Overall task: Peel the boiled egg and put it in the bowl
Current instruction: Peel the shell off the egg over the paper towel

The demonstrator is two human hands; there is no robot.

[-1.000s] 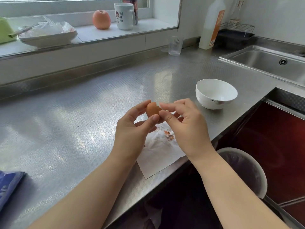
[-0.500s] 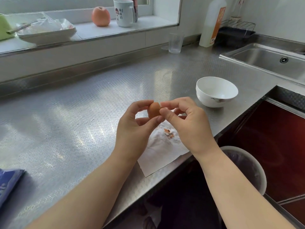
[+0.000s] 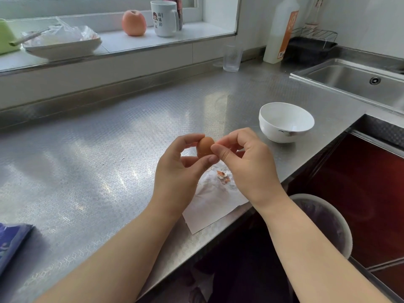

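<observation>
The egg point(image 3: 205, 146) is held in the air above the white paper point(image 3: 215, 200) on the steel surface point(image 3: 91, 149), between both hands and to the left of the empty bowl point(image 3: 286, 121). The left hand point(image 3: 178, 169) pinches it with thumb below and forefinger on top; the right hand point(image 3: 247, 162) has its thumb and curled fingers on the egg's right side, as if to pick at the shell. I judge the egg light and small, with a brittle shell and a soft, slippery white under it, so it is best held by the ends with gentle pressure. A few shell pieces point(image 3: 223, 174) lie on the paper. Compared with the frame one second ago, the hands sit a little closer together and the egg shows more brown shell.
</observation>
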